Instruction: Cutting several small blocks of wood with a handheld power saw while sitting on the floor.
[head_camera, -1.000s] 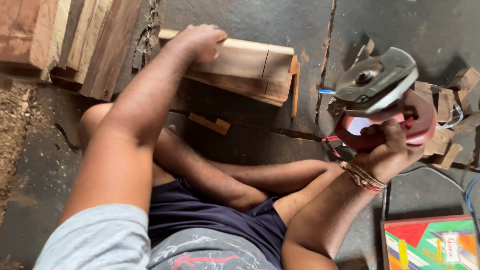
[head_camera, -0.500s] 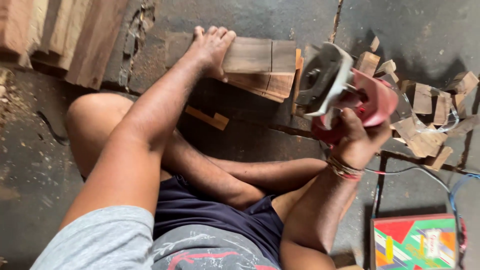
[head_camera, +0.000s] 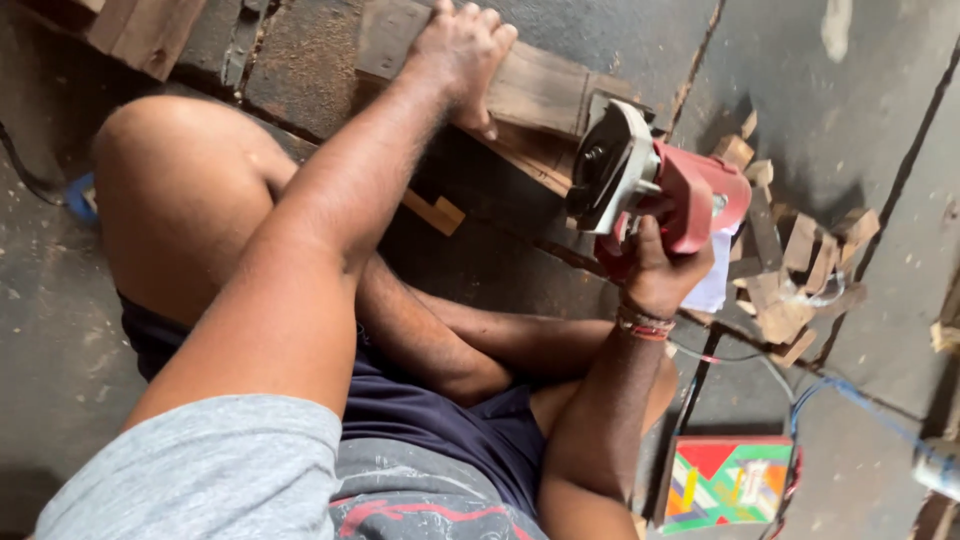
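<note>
On the grey concrete floor (head_camera: 850, 90), viewed from above the seated person's crossed legs, a flat wooden board (head_camera: 530, 95) serves as the landmark for all positions. Left hand (head_camera: 460, 50): pressed palm-down on the board's upper face, fingers spread wide and flat, gripping nothing, arm stretched across the raised knee. Right hand (head_camera: 655, 270): just below and to the right of the board's right-hand end, wrapped tightly around the handle of a red power cutter (head_camera: 660, 185); the tool's grey round guard (head_camera: 605, 165) faces the board's end, and whether it touches the wood cannot be told. A banded bracelet (head_camera: 643, 325) circles the right wrist. Right of the board, beyond the tool, lies a loose heap of small wood offcuts (head_camera: 790, 270), some overlapping. One separate small offcut (head_camera: 435, 212) lies just below the board, beside the left forearm. A thin cable (head_camera: 760, 365) runs across the floor well below and right of the board. Farthest below the board, at the lower right, sits a brightly coloured cardboard box (head_camera: 725, 482), closed face up, so its contents cannot be seen. Above and left of the board, further planks (head_camera: 150, 30) are stacked at the frame's edge
</note>
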